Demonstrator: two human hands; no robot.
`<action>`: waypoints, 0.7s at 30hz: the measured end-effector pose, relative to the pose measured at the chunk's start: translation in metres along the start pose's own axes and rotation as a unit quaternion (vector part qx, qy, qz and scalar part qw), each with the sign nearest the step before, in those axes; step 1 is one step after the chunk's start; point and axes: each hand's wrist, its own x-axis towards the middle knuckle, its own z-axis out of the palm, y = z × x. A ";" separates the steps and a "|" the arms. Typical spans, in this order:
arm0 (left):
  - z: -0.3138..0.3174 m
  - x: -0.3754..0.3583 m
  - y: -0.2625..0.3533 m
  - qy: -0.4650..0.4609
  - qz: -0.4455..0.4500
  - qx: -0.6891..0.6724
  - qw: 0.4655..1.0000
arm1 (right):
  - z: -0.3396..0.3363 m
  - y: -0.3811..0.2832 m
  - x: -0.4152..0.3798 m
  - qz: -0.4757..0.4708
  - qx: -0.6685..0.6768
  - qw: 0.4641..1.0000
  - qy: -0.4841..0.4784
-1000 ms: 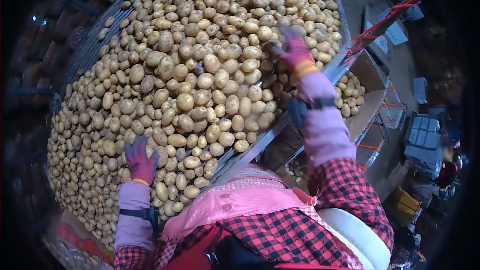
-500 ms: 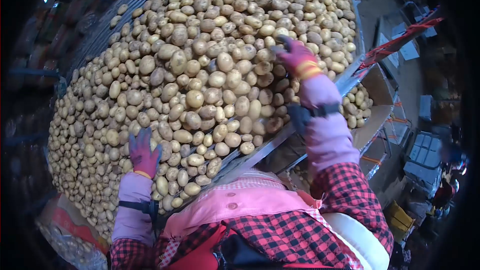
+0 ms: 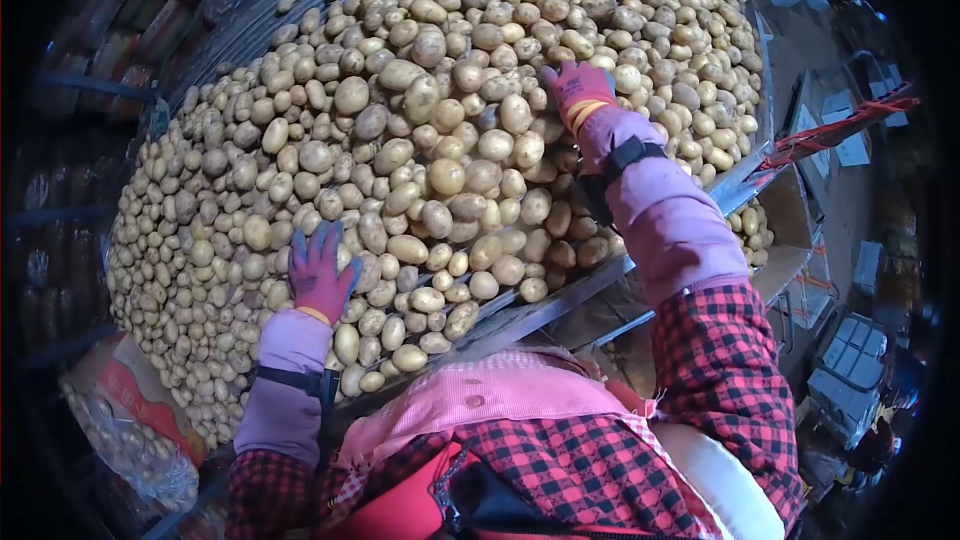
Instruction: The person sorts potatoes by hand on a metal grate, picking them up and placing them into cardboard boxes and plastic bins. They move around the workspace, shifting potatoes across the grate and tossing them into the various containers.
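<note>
A large heap of potatoes [image 3: 445, 177], pale yellow to brown and of mixed sizes, covers a sloping slatted table. My left hand [image 3: 318, 275], in a pink and grey glove, rests on the near left part of the heap, its fingers spread and open. Farther out on the right, my right hand [image 3: 582, 90] in a matching glove reaches onto the potatoes. Its thumb stands apart and its fingers bend down over the heap; the fingertips are partly hidden, and no held potato shows.
A metal rail [image 3: 570, 295] edges the table near my body. Red strapping [image 3: 840, 135] wraps a bar at right, above a cardboard box [image 3: 790, 210] with more potatoes. A bag of potatoes [image 3: 150, 450] stands lower left. Grey crates [image 3: 845, 370] sit on the floor at right.
The view has shifted, so the heap appears farther right and lower. My right hand has drawn its fingers in over the potatoes. My left hand stays spread on the heap.
</note>
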 end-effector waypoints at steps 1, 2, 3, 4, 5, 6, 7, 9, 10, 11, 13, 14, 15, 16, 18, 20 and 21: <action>0.004 0.001 -0.002 0.006 -0.002 -0.008 1.000 | 0.009 -0.001 0.000 -0.010 -0.019 1.000 0.005; 0.007 -0.001 -0.004 0.012 -0.004 -0.017 1.000 | 0.014 -0.004 -0.002 -0.022 -0.038 0.999 0.010; 0.008 -0.002 -0.004 0.018 -0.006 -0.026 0.999 | 0.008 -0.008 -0.006 -0.033 -0.058 0.998 0.015; 0.008 -0.003 -0.004 0.009 -0.013 -0.030 0.999 | 0.002 -0.009 -0.013 -0.024 -0.043 0.999 0.022; 0.009 -0.002 -0.005 0.012 -0.012 -0.030 0.999 | -0.007 -0.001 -0.020 -0.039 -0.048 0.998 -0.016; 0.010 -0.002 -0.006 0.013 -0.010 -0.029 0.999 | -0.037 0.006 -0.028 -0.021 -0.007 0.998 -0.066; 0.011 -0.004 -0.008 0.009 -0.006 -0.027 1.000 | -0.058 0.013 -0.043 -0.001 0.036 0.992 -0.121; 0.011 -0.004 -0.007 0.017 -0.003 -0.016 1.000 | -0.048 0.049 -0.099 0.131 0.249 0.956 0.084; 0.011 -0.005 -0.006 0.019 -0.003 -0.012 1.000 | -0.032 0.080 -0.131 0.160 0.352 0.911 0.143; 0.011 -0.006 -0.004 0.020 -0.006 -0.013 1.000 | -0.036 0.105 -0.169 0.197 0.382 0.886 0.172; 0.011 -0.005 -0.003 0.023 -0.009 -0.012 1.000 | -0.024 0.167 -0.239 0.269 0.302 0.900 0.164; 0.019 -0.005 -0.007 0.035 -0.004 -0.002 0.999 | -0.058 0.169 -0.248 0.370 0.258 0.893 0.004; 0.020 -0.006 -0.007 0.037 0.001 -0.005 0.999 | -0.064 0.155 -0.254 0.426 0.013 0.905 0.003; 0.020 -0.005 -0.007 0.043 0.004 -0.006 0.999 | -0.058 0.150 -0.241 0.331 0.087 0.936 0.083; 0.016 -0.004 -0.005 0.037 0.001 -0.004 0.999 | -0.041 0.100 -0.183 0.187 0.282 0.920 0.198; 0.015 -0.004 -0.005 0.026 -0.002 -0.010 1.000 | -0.079 -0.008 -0.114 0.155 0.311 0.932 0.099; 0.014 -0.004 -0.006 0.021 -0.004 -0.012 1.000 | -0.069 -0.040 -0.082 0.086 0.352 0.928 0.087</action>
